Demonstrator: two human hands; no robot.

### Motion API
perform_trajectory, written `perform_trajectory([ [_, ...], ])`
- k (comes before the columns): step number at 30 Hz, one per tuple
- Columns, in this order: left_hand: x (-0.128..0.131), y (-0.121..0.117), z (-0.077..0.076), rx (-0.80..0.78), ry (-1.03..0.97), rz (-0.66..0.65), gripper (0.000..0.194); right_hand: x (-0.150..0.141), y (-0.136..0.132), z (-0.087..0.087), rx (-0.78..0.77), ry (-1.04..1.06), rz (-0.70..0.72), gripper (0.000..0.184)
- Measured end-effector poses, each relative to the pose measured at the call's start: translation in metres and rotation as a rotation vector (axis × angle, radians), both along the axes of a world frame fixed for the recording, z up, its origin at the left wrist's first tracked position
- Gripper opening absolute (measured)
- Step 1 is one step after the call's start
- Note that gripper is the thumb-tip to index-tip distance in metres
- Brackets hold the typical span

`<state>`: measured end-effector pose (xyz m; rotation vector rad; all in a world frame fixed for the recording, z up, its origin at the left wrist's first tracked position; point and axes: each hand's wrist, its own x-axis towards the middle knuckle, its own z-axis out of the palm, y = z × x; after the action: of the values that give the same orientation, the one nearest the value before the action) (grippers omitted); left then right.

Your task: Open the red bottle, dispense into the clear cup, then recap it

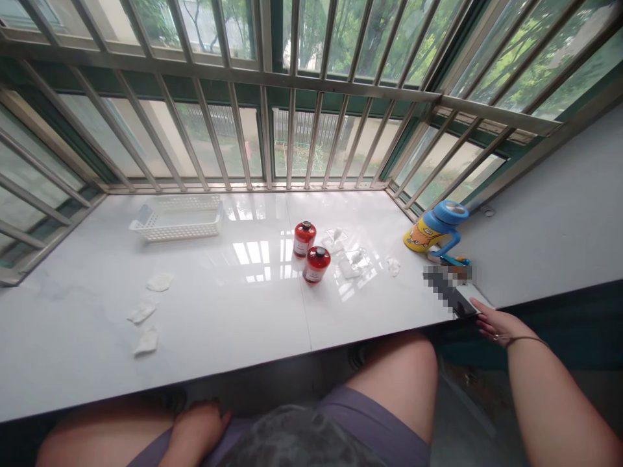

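Observation:
My right hand [499, 325] reaches to the right end of the white sill and touches the near edge of a flat blurred device [452, 290] lying there; its fingers look stretched out. My left hand [197, 425] rests on my thigh below the sill edge, fingers curled loosely with nothing in them. Two small red bottles with black caps [304, 239] [316, 264] stand near the sill's middle. Clear plastic wrappers [348, 258] lie just right of them.
A white plastic basket [178, 219] sits at the back left of the white sill [219, 311]. Three white pads [146, 310] lie at the front left. A blue-lidded yellow cup [435, 230] lies on its side at the right. Metal window bars [292, 149] close off the back.

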<state>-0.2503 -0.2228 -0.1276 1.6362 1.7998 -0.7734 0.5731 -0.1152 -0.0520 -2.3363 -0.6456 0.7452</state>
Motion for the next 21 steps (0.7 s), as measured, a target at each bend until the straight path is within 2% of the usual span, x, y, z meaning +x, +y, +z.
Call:
perform_trajectory([
  [3, 0.000, 0.001, 0.000, -0.009, 0.003, -0.004, 0.057, 0.000, -0.005, -0.004, -0.064, 0.148, -0.085, 0.036],
  [7, 0.000, 0.002, -0.001, -0.025, 0.009, -0.022, 0.056, -0.001, -0.007, -0.006, -0.066, 0.283, -0.132, 0.027],
  [11, -0.001, 0.002, -0.004, -0.034, 0.008, -0.028, 0.056, 0.001, -0.009, -0.007, -0.047, 0.328, -0.165, 0.034],
  [21, -0.004, 0.002, -0.008, -0.009, -0.021, 0.016, 0.055, 0.006, -0.010, -0.016, -0.007, 0.365, -0.186, 0.033],
])
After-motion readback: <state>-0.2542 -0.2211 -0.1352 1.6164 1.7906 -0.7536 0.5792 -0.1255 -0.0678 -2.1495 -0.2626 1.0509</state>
